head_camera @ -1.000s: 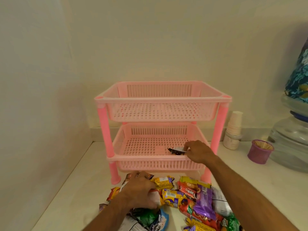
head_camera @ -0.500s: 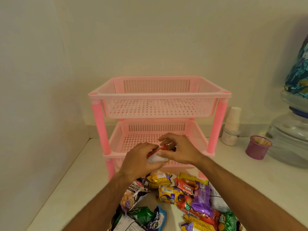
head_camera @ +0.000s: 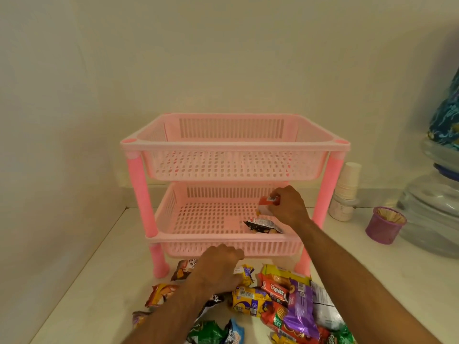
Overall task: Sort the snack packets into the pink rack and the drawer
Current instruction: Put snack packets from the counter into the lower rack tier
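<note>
A two-tier pink rack [head_camera: 236,145] stands on the white counter against the wall. Its top tier holds nothing. A dark packet [head_camera: 263,225] lies at the front right of the lower tier. My right hand [head_camera: 288,206] reaches into the lower tier's right side, pinching a red and white packet [head_camera: 267,206] just above the dark one. My left hand [head_camera: 218,266] rests palm down on the pile of snack packets [head_camera: 278,301] in front of the rack, its fingers curled over a yellow and blue packet [head_camera: 246,273]. No drawer is in view.
A stack of paper cups [head_camera: 347,180] on a white jar stands right of the rack. A purple cup of wooden sticks [head_camera: 383,224] and a large water bottle [head_camera: 432,214] sit further right. Walls close the left and back.
Both hands met at the rack's front on the red and white packet. My right hand has carried it into the lower tier; my left hand dropped back onto the pile.
</note>
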A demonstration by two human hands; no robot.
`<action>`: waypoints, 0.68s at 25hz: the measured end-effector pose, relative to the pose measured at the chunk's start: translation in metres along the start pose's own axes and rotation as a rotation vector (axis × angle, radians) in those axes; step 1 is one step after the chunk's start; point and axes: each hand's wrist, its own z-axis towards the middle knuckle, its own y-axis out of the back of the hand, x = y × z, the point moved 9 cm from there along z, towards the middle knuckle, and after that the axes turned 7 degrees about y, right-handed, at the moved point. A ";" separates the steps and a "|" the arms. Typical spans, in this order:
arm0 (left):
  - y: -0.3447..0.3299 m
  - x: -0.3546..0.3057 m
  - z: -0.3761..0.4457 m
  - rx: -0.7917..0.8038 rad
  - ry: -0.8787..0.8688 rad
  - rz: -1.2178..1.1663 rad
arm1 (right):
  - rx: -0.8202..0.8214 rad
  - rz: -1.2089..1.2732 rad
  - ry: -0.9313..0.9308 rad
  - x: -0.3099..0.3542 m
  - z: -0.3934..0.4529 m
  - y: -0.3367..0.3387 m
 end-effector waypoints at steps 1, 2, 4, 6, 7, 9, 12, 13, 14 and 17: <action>-0.010 -0.002 0.001 0.050 0.010 0.032 | 0.027 -0.027 -0.025 -0.009 0.002 -0.008; -0.018 -0.003 0.002 0.092 0.025 0.042 | 0.046 -0.044 -0.041 -0.016 0.003 -0.015; -0.028 -0.003 0.002 0.131 0.065 0.031 | 0.060 -0.050 -0.073 -0.027 0.002 -0.026; -0.032 0.001 0.002 0.146 0.106 0.009 | 0.078 -0.085 -0.097 -0.033 0.000 -0.031; -0.034 0.003 0.002 0.162 0.127 -0.007 | 0.099 -0.121 -0.096 -0.035 -0.001 -0.032; -0.039 0.008 0.003 0.203 0.175 -0.046 | 0.125 -0.158 -0.084 -0.036 -0.003 -0.031; -0.045 0.013 0.005 0.246 0.238 -0.106 | 0.086 -0.181 -0.036 -0.024 -0.006 -0.022; -0.045 0.013 0.005 0.240 0.245 -0.115 | 0.051 -0.169 0.002 -0.015 -0.008 -0.018; -0.044 0.012 0.005 0.220 0.244 -0.130 | 0.004 -0.118 0.049 -0.005 -0.012 -0.013; -0.037 0.010 -0.003 0.121 0.206 -0.241 | -0.109 0.134 0.212 0.030 -0.032 0.000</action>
